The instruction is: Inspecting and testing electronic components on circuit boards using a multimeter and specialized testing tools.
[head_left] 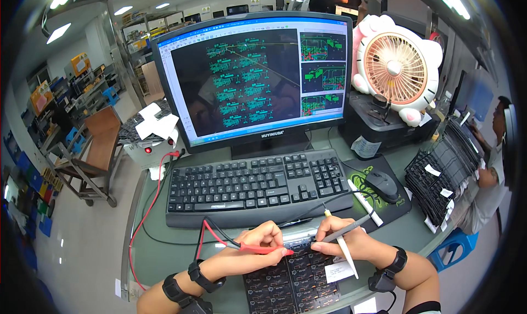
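Dark gridded circuit panel (269,289) flat beneath red probe (256,248), slanted grey rod (347,230), white stick (347,256).

The work table (164,262) has a smooth grey-green top, its edges bowed by the lens. At the rear centre stands the dark base (272,146) of a monitor; a black keyboard (255,188) sits squarely before it. At the rear left is a pale instrument box (156,156), from which a red lead (141,226) trails along the left side. Rear right holds a black boxy unit (365,122). A black-and-green mouse pad (359,168) lies right of the keyboard. A panel of dark circuit boards (269,293) occupies the near edge, partly covered.
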Available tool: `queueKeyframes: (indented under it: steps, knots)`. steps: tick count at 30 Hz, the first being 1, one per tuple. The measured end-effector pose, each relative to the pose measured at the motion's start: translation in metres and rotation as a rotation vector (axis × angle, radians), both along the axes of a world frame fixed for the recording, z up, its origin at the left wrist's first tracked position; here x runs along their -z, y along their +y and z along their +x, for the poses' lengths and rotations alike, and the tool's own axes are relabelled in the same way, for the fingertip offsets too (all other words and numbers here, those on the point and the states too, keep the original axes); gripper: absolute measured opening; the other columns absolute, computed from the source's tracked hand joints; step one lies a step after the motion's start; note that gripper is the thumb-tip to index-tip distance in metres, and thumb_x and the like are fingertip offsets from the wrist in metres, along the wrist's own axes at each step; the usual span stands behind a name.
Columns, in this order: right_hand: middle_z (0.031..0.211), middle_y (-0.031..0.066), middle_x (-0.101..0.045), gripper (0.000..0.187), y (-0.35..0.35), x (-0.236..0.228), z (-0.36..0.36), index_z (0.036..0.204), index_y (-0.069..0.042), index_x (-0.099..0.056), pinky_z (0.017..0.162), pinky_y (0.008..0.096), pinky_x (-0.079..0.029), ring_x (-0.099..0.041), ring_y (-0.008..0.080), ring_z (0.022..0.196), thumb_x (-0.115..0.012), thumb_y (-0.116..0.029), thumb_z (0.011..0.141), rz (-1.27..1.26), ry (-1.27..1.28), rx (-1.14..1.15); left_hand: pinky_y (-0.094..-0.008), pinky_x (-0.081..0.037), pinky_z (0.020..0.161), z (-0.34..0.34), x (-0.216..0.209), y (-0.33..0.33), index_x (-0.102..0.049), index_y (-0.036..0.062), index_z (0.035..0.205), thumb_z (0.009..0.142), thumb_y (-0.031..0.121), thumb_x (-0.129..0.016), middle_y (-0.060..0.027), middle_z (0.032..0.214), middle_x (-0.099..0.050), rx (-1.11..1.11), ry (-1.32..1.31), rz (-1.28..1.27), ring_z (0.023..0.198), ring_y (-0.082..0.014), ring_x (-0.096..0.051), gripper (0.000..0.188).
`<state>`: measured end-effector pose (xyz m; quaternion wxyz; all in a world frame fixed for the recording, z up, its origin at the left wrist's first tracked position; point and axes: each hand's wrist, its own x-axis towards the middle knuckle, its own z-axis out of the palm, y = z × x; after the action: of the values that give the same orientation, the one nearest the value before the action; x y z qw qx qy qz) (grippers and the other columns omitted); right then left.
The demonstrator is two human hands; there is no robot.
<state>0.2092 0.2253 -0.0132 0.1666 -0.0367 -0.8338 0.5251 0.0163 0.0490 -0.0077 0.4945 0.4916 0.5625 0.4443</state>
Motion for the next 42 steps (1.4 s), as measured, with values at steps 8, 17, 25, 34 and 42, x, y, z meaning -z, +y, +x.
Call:
queueKeyframes:
  steps: [8, 17, 25, 34, 42]
  knots:
    - [0.072, -0.0002, -0.053, 0.021, 0.0034, -0.0025, -0.0046, 0.084, -0.005, -0.053, 0.059, 0.0250, -0.040, -0.049, 0.0068, 0.067, -0.072, -0.015, 0.084, -0.095, -0.066, 0.027, -0.0226, -0.046, 0.066, -0.0009, -0.0009, 0.0005, -0.047, 0.0040, 0.093, 0.088, 0.011, -0.062, -0.0022, 0.081, -0.062, -0.064, -0.010, -0.011, 0.075, -0.0046, -0.057, 0.018]
    - [0.073, -0.0014, -0.054, 0.020, 0.0064, 0.0006, -0.0034, 0.084, -0.006, -0.053, 0.058, 0.0232, -0.040, -0.049, 0.0057, 0.066, -0.071, -0.015, 0.085, -0.149, -0.086, 0.004, -0.0214, -0.044, 0.063, 0.0018, -0.0012, 0.0032, -0.045, 0.0044, 0.091, 0.085, 0.009, -0.062, -0.0039, 0.078, -0.062, -0.082, 0.029, -0.043, 0.070, -0.0050, -0.056, 0.018]
    - [0.072, -0.0009, -0.051, 0.021, 0.0039, 0.0039, -0.0035, 0.084, -0.005, -0.052, 0.060, 0.0246, -0.039, -0.047, 0.0075, 0.067, -0.071, -0.016, 0.086, -0.145, -0.063, -0.007, -0.0225, -0.047, 0.062, 0.0021, -0.0041, 0.0035, -0.044, 0.0048, 0.091, 0.087, 0.009, -0.064, -0.0041, 0.081, -0.059, -0.054, 0.054, -0.047, 0.070, -0.0073, -0.059, 0.021]
    - [0.072, -0.0010, -0.052, 0.022, 0.0039, 0.0034, -0.0043, 0.084, -0.005, -0.053, 0.061, 0.0244, -0.040, -0.047, 0.0079, 0.067, -0.072, -0.016, 0.085, -0.138, -0.067, -0.009, -0.0224, -0.041, 0.057, 0.0026, -0.0003, 0.0045, -0.044, 0.0052, 0.090, 0.086, 0.011, -0.063, -0.0017, 0.074, -0.057, -0.068, 0.097, -0.031, 0.064, -0.0054, -0.053, 0.021]
    - [0.072, 0.0004, -0.054, 0.021, 0.0032, 0.0039, -0.0039, 0.085, -0.004, -0.054, 0.057, 0.0258, -0.039, -0.048, 0.0091, 0.064, -0.072, -0.015, 0.085, -0.067, -0.022, -0.032, -0.0227, -0.040, 0.055, 0.0071, -0.0051, 0.0027, -0.044, 0.0051, 0.089, 0.085, 0.013, -0.063, -0.0013, 0.071, -0.058, -0.096, 0.114, -0.013, 0.062, -0.0051, -0.053, 0.021]
